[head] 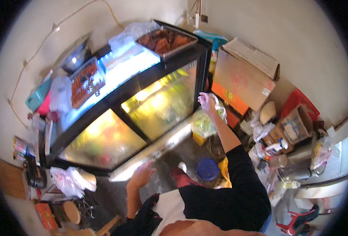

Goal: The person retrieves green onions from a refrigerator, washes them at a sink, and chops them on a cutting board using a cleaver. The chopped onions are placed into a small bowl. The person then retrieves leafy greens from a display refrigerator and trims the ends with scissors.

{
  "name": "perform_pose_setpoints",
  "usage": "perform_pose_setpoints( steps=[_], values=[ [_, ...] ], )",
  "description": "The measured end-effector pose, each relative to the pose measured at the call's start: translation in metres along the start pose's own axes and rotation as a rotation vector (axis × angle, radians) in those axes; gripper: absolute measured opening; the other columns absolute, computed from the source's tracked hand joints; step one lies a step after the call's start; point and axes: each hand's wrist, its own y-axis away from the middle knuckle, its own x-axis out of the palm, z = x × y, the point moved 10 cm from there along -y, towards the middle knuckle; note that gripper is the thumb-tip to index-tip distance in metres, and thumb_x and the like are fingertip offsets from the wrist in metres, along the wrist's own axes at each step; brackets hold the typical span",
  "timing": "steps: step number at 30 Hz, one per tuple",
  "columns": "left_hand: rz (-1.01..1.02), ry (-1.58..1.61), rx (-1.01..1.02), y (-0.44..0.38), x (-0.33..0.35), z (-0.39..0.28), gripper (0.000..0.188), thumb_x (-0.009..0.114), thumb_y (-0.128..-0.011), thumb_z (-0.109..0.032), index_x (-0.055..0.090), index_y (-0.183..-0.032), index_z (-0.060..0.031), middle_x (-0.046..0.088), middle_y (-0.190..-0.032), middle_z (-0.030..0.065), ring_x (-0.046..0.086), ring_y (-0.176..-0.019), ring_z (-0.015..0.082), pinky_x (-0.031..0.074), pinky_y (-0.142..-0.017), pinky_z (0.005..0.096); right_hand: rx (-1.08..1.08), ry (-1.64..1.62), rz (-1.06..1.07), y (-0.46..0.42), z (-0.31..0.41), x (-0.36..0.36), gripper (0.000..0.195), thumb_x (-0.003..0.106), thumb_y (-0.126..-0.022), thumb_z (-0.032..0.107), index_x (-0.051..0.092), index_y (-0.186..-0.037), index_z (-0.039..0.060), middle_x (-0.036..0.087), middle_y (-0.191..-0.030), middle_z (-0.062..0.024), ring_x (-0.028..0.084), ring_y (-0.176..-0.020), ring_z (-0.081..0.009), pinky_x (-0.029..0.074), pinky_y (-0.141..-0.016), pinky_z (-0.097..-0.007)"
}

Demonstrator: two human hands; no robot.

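Before me stands a low display refrigerator [119,110] with a black frame and two fogged glass doors. Behind the right glass door [162,101], green and yellow shapes show in bright light. My right hand [206,102] is raised beside that door's outer edge, fingers loosely bent and nothing visible in them; whether it touches the frame is unclear. Just under it sits a clear plastic bag [207,119] holding something pale green. Lower down, my left hand [141,174] hovers near the refrigerator's white base strip [159,152]. It is blurred, with fingers apart and no object seen in it.
On the refrigerator top rest a tray of brown food pieces [165,41], another reddish-brown tray [87,81] and a metal bowl [76,54]. A large cardboard box [241,78] stands to the right. A blue round container [208,169] is near my feet; white plastic bags [70,180] lie left.
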Motion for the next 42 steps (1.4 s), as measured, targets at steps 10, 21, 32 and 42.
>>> perform_pose_setpoints(
  steps=[10,21,32,42],
  values=[
    [0.027,0.042,-0.215,-0.094,-0.061,0.079,0.045,0.062,-0.091,-0.027,0.054,-0.126,-0.0013,0.059,-0.123,0.0234,0.055,-0.115,0.0387,0.044,-0.097,0.0433,-0.193,0.223,-0.66,-0.146,-0.016,0.018,0.02,0.054,-0.085,0.003,0.048,-0.103,-0.0021,0.052,-0.097,-0.0221,0.052,-0.092,-0.0388,0.043,-0.082,-0.0474],
    [0.161,0.098,0.108,-0.179,-0.053,0.075,0.037,0.063,-0.09,-0.019,0.056,-0.121,-0.0011,0.062,-0.114,0.0212,0.06,-0.104,0.0367,0.049,-0.089,0.0422,-0.126,0.374,-0.834,-0.146,-0.004,0.01,0.016,0.043,-0.077,-0.007,0.053,-0.086,0.0013,0.054,-0.078,-0.0135,0.053,-0.075,-0.0286,0.045,-0.071,-0.0367],
    [0.24,0.148,0.209,-0.191,-0.054,0.081,0.033,0.063,-0.089,-0.017,0.057,-0.118,-0.0038,0.063,-0.109,0.019,0.061,-0.1,0.0368,0.05,-0.084,0.0434,-0.153,0.124,-0.75,-0.077,0.03,0.085,0.021,0.039,-0.075,-0.01,0.053,-0.086,0.0017,0.055,-0.075,-0.0088,0.054,-0.065,-0.0196,0.045,-0.061,-0.0322],
    [0.353,0.057,0.256,-0.191,-0.035,0.057,0.033,0.065,-0.086,-0.018,0.059,-0.115,-0.003,0.064,-0.107,0.0182,0.061,-0.099,0.0365,0.05,-0.084,0.0436,-0.141,0.119,-0.541,0.01,0.092,0.19,0.026,0.045,-0.079,-0.016,0.054,-0.099,-0.001,0.054,-0.086,-0.0112,0.057,-0.071,-0.021,0.047,-0.063,-0.0309]
  ],
)
